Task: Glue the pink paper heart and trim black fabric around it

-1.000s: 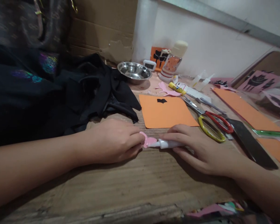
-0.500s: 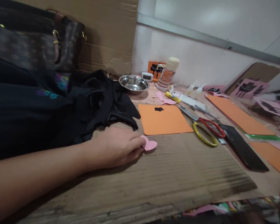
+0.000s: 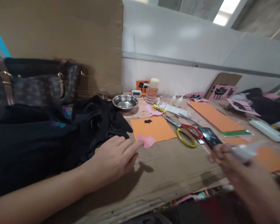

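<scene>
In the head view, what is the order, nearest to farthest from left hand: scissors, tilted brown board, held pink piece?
1. Pink piece: held by the left hand.
2. Scissors: to its right.
3. Tilted brown board: right, at the back.

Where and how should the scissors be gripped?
Probably by the yellow loop, from the near side. The scissors lie flat, handles nearest the viewer, blades pointing away toward the yellow glue stick. The red loop sits close to a dark flat object, so looks more crowded.

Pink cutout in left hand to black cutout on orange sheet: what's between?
Head view: only bare orange sheet shows between the pink cutout in left hand and black cutout.
</scene>
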The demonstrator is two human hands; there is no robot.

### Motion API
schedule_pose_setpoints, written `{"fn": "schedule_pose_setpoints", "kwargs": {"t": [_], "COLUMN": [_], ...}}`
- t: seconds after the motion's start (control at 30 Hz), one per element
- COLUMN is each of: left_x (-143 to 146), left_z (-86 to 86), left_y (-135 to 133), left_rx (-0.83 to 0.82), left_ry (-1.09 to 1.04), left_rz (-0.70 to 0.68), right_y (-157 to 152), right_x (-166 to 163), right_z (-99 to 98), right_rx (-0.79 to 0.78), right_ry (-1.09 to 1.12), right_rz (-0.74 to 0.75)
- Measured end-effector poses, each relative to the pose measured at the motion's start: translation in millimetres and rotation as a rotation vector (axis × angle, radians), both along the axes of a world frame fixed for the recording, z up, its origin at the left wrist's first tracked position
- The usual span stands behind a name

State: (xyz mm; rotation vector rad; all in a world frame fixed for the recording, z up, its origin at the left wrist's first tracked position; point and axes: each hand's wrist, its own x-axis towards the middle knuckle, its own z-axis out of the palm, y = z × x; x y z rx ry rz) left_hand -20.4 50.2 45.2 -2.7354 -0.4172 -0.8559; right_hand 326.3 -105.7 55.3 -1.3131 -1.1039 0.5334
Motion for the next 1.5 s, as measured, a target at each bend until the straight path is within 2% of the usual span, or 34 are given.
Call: {"fn": "schedule_pose_setpoints", "kwargs": {"t": [0.07,0.17,0.33,0.47,0.63,0.87,1.1,1.17,1.2,1.3,1.37,1.43,1.5], "left_x": [1,4,7,9,9,10,5,4,4,8,12,16,19], "left_z": [14.7,33.7,48.3,48.4,43.5,37.9,28.2,28.5,29.7,35.8,39.5,40.8,39.3], "left_y": [-5,-10,-13,-9,0,6,14,16,17,22,25,28,28], "left_rx": [0.036,0.082,0.163,0.199,0.204,0.146,-0.065,-0.171,-0.290,-0.896,-1.270,-1.441,-1.493], "left_ry": [-0.024,-0.049,0.000,0.033,0.088,0.049,-0.116,-0.180,-0.235,-0.369,-0.320,-0.238,-0.215], "left_rz": [0.029,0.063,0.088,0.097,0.105,0.076,-0.137,-0.182,-0.171,-0.036,0.034,0.064,0.071], "right_y": [16,40,75,93,100,113,115,115,114,113,113,113,114], "right_x": [-32,-74,-102,-106,-106,-103,-104,-102,-102,-101,-102,-104,-107], "right_z": [-4.4,6.2,33.9,39.1,37.5,21.1,12.6,11.7,11.2,10.8,12.2,15.1,18.9], "right_rx": [-0.017,-0.088,-0.107,-0.085,-0.124,-0.194,-0.260,-0.261,-0.260,-0.262,-0.271,-0.282,-0.298], "right_ry": [0.104,0.129,0.136,0.145,0.123,0.109,0.132,0.124,0.115,0.074,0.040,0.012,-0.029], "right_rz": [0.044,0.084,0.231,0.308,0.305,0.338,0.335,0.311,0.296,0.250,0.227,0.211,0.208]}}
